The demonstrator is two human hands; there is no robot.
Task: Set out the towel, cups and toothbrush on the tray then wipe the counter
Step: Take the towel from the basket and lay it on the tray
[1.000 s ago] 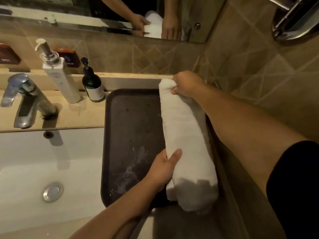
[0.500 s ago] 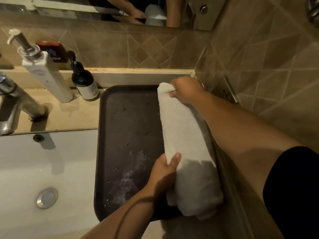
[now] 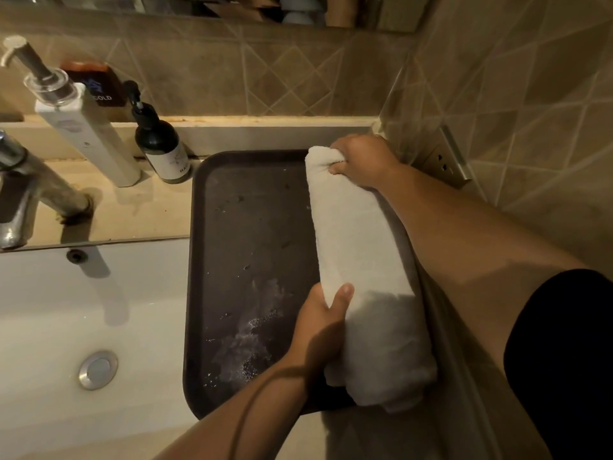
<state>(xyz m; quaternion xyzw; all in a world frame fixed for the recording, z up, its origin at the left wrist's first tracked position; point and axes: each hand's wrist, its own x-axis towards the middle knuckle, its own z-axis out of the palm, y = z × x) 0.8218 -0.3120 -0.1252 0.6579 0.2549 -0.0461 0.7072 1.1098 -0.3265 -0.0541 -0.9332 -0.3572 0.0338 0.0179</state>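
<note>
A rolled white towel (image 3: 361,260) lies lengthwise along the right side of a dark rectangular tray (image 3: 245,247) on the counter. My right hand (image 3: 360,159) grips the towel's far end near the back wall. My left hand (image 3: 320,323) clasps the towel's left side near its front end, thumb on top. The towel's near end overhangs the tray's front right corner. Wet smears and specks show on the tray's bare surface. No cups or toothbrush are in view.
A white sink basin (image 3: 66,310) with a drain plug (image 3: 98,369) lies left of the tray. Behind it stand a chrome tap (image 3: 30,194), a tall white pump bottle (image 3: 83,127) and a small dark pump bottle (image 3: 162,147). The tiled right wall carries a socket (image 3: 446,164).
The view has dropped and shifted slightly right. Both hands stay on the towel, which has settled a little closer to the tray's right edge.
</note>
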